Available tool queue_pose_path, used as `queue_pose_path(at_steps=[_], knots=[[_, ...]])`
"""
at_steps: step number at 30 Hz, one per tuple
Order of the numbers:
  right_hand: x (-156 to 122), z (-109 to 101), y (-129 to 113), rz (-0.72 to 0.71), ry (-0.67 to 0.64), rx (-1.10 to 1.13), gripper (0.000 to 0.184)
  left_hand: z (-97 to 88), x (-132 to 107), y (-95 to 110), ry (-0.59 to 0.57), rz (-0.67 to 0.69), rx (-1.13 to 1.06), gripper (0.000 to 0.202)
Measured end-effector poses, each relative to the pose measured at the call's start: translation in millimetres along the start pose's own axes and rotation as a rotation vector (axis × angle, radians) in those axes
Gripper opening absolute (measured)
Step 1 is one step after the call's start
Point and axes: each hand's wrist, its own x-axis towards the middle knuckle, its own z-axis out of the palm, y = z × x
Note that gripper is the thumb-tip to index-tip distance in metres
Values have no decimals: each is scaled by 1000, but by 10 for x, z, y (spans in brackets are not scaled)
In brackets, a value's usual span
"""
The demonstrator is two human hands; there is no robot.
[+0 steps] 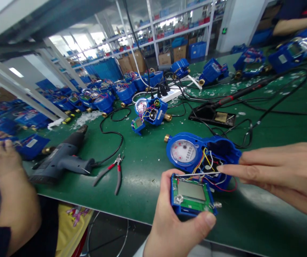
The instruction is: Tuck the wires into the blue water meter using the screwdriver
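Left hand: left hand [174, 221] cups a small blue module with a green circuit board and grey display [191, 195], thumb along its near edge, at the near table edge.
Right hand: right hand [279, 175] comes in from the right, fingers pressed together, pinching a thin metal tool [196, 174] laid across the module's far edge.
Meter: round blue water meter with white dial and open compartment [196, 151] lies just beyond, coloured wires [209, 167] running to the module.
Table: green mat [148, 157] carries red-handled pliers [113, 171] and a grey heat gun [62, 159] to the left.
Far side: black soldering iron stand [214, 116].
Co-worker: another person's hand [0, 157] at far left.
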Motion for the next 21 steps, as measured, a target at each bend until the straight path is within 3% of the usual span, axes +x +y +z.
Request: queue_pose_path(at_steps=[8,21], knots=[[208,-106,230,-172,-38,108,37,-87,27,-27,-122,-22,-60,65],[201,-154,367,-194,-26,3,40,-123,75,-10,-202,-37,-72,69]])
